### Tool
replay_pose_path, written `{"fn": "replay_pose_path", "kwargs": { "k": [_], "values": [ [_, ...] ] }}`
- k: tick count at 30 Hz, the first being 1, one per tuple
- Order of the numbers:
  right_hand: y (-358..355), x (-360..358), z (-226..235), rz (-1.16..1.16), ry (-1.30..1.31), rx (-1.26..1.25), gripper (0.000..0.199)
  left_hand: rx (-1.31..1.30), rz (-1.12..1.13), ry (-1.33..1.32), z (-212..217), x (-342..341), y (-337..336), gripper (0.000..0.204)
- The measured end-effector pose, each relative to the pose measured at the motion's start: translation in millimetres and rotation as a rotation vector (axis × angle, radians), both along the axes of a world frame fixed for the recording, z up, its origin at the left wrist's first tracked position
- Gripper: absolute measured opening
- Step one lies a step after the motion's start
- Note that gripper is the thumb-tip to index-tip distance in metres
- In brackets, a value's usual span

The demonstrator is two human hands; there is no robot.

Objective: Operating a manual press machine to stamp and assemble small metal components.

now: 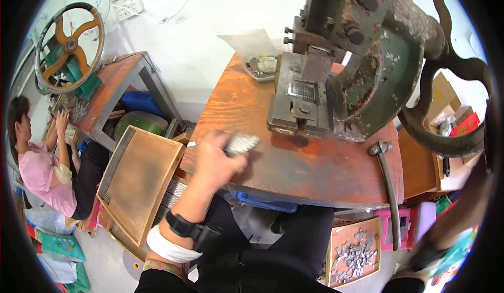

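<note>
My left hand (215, 159) is over the near left part of the wooden bench. Its thumb and fingers close around a small silvery block with a fine gridded surface (242, 144). To the right stands a heavy green hand press (391, 67) with worn paint. On its steel die bed (283, 104), under the ram, lies a shiny gridded metal piece (302, 89). My right forearm (457, 204) reaches up at the right towards the press's large handwheel (415, 122). The right hand is lost in the dark rim of the picture, its fingers hidden.
A hammer (388, 188) lies over the bench's right edge. Behind the bed is a plastic tray (257, 67). A wooden tray (139, 180) tilts at the left. Small metal pieces (357, 256) fill a low box. A co-worker (50, 172) sits at another handwheel press (71, 46).
</note>
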State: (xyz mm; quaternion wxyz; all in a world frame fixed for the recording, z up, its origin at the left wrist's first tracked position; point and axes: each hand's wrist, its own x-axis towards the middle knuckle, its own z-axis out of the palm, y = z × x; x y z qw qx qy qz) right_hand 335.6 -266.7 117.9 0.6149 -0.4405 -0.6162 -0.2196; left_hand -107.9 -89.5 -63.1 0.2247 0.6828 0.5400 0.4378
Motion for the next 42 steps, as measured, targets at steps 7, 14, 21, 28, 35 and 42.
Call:
{"fn": "replay_pose_path", "kwargs": {
  "k": [7,14,21,28,35,42],
  "values": [
    [117.9,-220.7,-191.7,0.595,-0.243,-0.79,0.047,0.216,-0.2,0.309,-29.7,12.7,-5.6,0.04],
    [178.3,-244.5,-199.9,0.715,-0.201,-1.005,0.06,0.132,-0.231,0.152,-34.9,6.5,-5.2,0.043],
    [161.8,-243.1,-196.3,0.494,-0.285,-0.917,0.061,0.215,-0.2,0.168,-33.8,9.3,-5.1,0.039],
    [137.4,-250.6,-190.2,0.213,-0.735,-0.752,0.061,0.157,-0.216,0.15,-37.8,7.8,-3.4,0.038],
    [162.8,-252.3,-203.9,0.509,-0.468,-0.711,0.06,0.156,-0.205,0.129,-33.5,8.7,-5.1,0.034],
    [172.5,-248.2,-201.4,0.622,-0.242,-0.996,0.064,0.16,-0.133,0.101,-32.4,14.9,-10.7,0.04]
  ]
}}
